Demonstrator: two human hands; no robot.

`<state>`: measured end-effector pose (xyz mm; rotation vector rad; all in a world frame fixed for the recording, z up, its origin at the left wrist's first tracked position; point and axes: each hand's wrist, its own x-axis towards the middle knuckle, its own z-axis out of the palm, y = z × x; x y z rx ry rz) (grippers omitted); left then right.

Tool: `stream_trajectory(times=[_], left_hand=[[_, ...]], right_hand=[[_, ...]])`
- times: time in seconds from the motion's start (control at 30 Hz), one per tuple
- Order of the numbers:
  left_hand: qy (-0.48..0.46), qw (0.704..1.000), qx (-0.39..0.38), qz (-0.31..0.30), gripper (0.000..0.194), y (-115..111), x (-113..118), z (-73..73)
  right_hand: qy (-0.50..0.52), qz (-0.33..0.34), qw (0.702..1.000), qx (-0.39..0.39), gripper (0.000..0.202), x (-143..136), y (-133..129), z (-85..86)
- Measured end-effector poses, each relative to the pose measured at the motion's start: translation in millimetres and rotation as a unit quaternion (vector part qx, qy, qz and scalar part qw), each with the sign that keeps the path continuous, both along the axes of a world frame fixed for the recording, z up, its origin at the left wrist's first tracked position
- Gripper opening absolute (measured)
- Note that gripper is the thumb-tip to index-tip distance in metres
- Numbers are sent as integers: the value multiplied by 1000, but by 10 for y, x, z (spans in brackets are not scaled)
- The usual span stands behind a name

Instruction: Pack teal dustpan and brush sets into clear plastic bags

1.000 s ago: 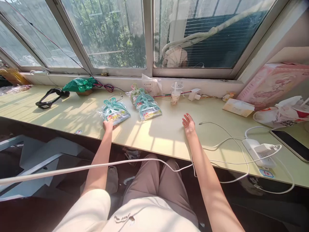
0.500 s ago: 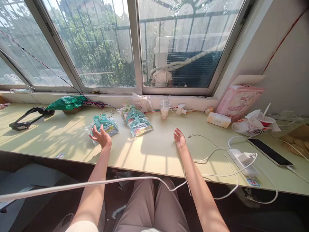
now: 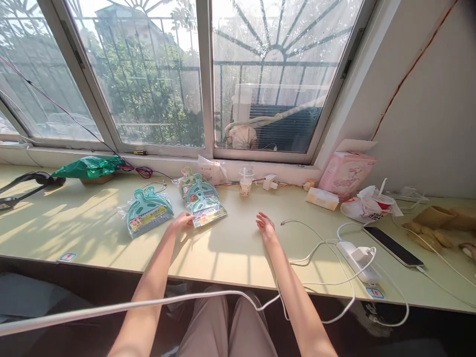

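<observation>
The left hand [image 3: 183, 221] has shifted from the far-left packet [image 3: 146, 214] to the centre brush packet [image 3: 206, 207], fingers touching its edge; whether it grips is unclear. The right hand [image 3: 265, 226] lies open.

I'm looking along a long pale yellow-green counter [image 3: 238, 258] that runs under a wide window [image 3: 148, 89] with grey metal frames and a barred grille outside. Through the glass I see green trees, a building and an air-conditioning unit [image 3: 275, 124] with wrapped pipes. Strong sunlight falls in and throws striped shadows across the counter top. On my right a plain off-white wall [image 3: 427, 109] meets the window; a thin reddish line runs diagonally across it. Below the counter's edge it is dark.
</observation>
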<state>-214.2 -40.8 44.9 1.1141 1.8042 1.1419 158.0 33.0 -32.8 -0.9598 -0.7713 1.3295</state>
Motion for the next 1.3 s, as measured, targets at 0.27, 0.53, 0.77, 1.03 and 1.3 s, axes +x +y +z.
stream_trajectory(times=[0.27, 0.53, 0.77, 1.03, 1.3], left_hand=[[-245, 966, 1, -83, 19, -782, 90, -319], [-334, 926, 50, -169, 35, 131, 1057, -220], [-390, 892, 74, -216, 57, 581, 1572, -490], [-386, 898, 116, -176, 67, 461, 1406, -479], [-368, 881, 104, -279, 79, 388, 1398, -478]], right_hand=[[23, -24, 999, -33, 25, 21, 17, 32], [-335, -193, 899, 206, 32, -83, -314, 247], [-616, 24, 710, 341, 26, -249, -368, 182], [-509, 77, 830, 217, 27, -284, -229, 87], [-101, 32, 993, 50, 46, -187, -161, 171]])
